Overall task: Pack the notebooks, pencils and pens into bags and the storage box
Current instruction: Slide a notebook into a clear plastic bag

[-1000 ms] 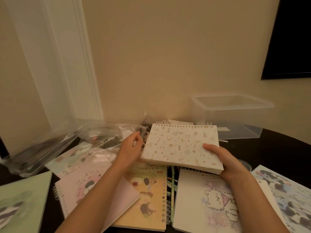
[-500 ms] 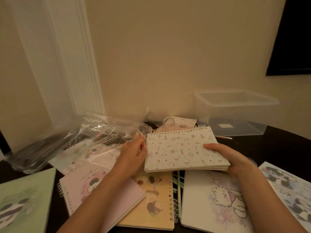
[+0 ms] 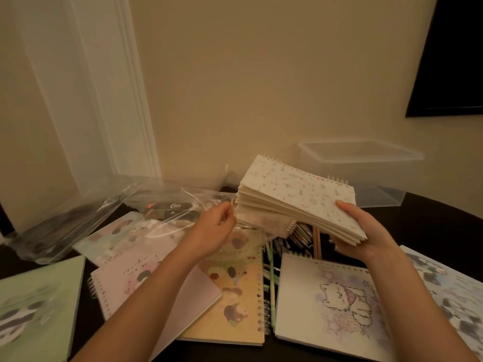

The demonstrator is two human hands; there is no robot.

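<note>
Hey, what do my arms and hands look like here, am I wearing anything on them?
No sleeves are in view; both arms are bare down to the frame edge. The left hand and right hand show no gloves, rings, watch or bracelets that can be made out.

Cream spiral notebook stack (image 3: pixel 295 202) tilted, aloft over pens (image 3: pixel 300 235); clear bag (image 3: pixel 198 198) beside; storage box (image 3: pixel 366 163) behind.

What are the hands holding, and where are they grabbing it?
The right hand grips the stack of small spiral notebooks at its near right end, thumb on top. The left hand pinches what looks like the edge of a clear bag.
</note>
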